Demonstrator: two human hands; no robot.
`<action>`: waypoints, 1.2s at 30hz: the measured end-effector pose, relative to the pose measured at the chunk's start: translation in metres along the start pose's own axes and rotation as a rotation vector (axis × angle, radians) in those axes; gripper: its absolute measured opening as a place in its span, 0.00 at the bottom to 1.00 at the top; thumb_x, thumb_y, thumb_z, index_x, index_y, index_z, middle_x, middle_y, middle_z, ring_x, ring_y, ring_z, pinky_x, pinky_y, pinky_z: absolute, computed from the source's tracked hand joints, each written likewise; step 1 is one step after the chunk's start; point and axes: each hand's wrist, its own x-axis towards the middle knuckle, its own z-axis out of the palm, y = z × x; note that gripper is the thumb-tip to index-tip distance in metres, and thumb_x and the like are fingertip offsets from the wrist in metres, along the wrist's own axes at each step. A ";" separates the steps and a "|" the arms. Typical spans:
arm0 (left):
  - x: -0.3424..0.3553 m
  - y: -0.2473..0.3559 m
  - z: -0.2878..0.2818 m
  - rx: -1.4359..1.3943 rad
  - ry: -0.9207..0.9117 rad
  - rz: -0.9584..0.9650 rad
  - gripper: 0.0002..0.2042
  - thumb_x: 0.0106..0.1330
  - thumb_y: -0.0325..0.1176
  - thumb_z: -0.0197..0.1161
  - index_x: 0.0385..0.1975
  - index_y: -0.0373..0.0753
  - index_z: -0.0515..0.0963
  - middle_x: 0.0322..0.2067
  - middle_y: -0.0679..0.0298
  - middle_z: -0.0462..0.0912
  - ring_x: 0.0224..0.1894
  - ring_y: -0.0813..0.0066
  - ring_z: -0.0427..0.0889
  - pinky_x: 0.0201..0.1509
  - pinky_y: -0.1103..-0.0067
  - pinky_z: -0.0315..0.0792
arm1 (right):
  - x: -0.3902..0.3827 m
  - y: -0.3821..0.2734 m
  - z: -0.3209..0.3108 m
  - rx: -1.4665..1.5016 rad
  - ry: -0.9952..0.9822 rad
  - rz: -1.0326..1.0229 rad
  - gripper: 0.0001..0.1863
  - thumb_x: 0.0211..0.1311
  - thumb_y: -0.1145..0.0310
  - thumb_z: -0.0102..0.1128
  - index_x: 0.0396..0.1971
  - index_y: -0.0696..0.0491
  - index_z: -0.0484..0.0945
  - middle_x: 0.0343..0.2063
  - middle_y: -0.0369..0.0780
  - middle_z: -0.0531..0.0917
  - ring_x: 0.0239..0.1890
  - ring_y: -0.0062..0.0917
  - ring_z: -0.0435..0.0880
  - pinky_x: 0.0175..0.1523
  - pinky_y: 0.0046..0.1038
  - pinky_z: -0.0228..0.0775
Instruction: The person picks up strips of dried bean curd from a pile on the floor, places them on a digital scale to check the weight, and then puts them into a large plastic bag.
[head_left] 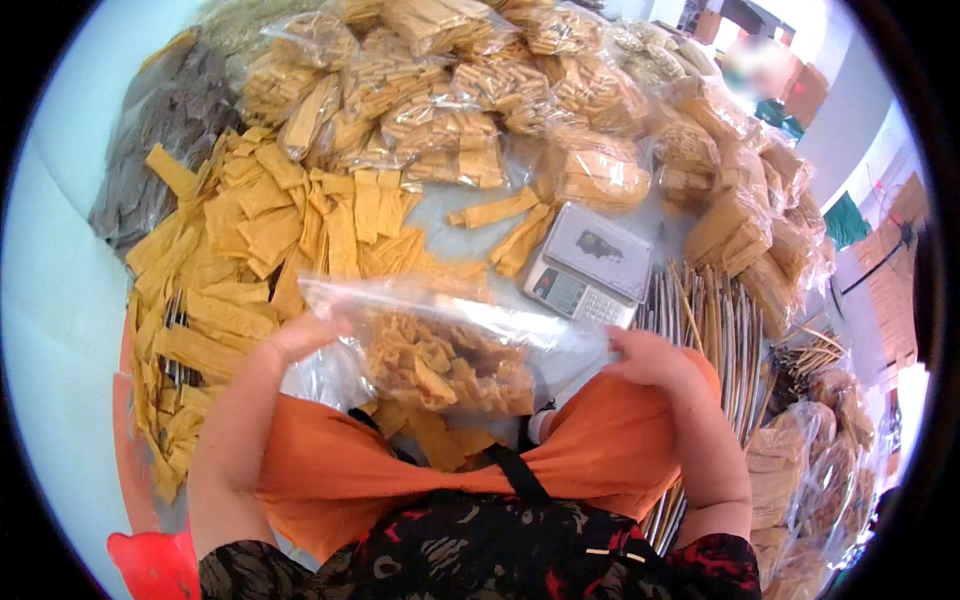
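While an orange apron (330,470) fills the near edge, the person's left hand (300,335) curls its fingers onto the left end of a clear plastic bag of crinkled yellow dried strips (450,360), held just above the lap. At the bag's right end the right hand (650,362) grips with fingers bent closed around the plastic. Beyond the bag lies a grey digital scale (590,262), beside loose flat yellow sheets (260,230). Farther off, filled clear bags (560,110) are heaped high.
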 end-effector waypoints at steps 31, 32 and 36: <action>-0.220 0.138 0.124 -0.716 0.982 0.589 0.22 0.70 0.49 0.47 0.54 0.38 0.67 0.50 0.60 0.73 0.50 0.68 0.74 0.55 0.71 0.70 | 0.039 -0.129 0.118 2.385 -0.652 -0.259 0.40 0.57 0.34 0.47 0.62 0.49 0.62 0.59 0.41 0.68 0.59 0.38 0.67 0.60 0.46 0.63; -0.218 0.111 0.132 -0.763 0.960 0.501 0.23 0.71 0.49 0.46 0.56 0.37 0.65 0.52 0.59 0.72 0.52 0.67 0.73 0.56 0.71 0.69 | 0.037 -0.129 0.120 2.346 -0.650 -0.206 0.39 0.58 0.35 0.48 0.61 0.49 0.64 0.58 0.41 0.70 0.57 0.37 0.69 0.58 0.45 0.65; -0.194 0.054 0.144 -0.735 0.934 0.521 0.23 0.71 0.46 0.45 0.58 0.35 0.63 0.51 0.57 0.73 0.51 0.65 0.74 0.51 0.71 0.73 | 0.034 -0.136 0.103 2.202 -0.503 -0.101 0.34 0.58 0.40 0.52 0.57 0.49 0.69 0.51 0.41 0.76 0.49 0.33 0.77 0.51 0.42 0.72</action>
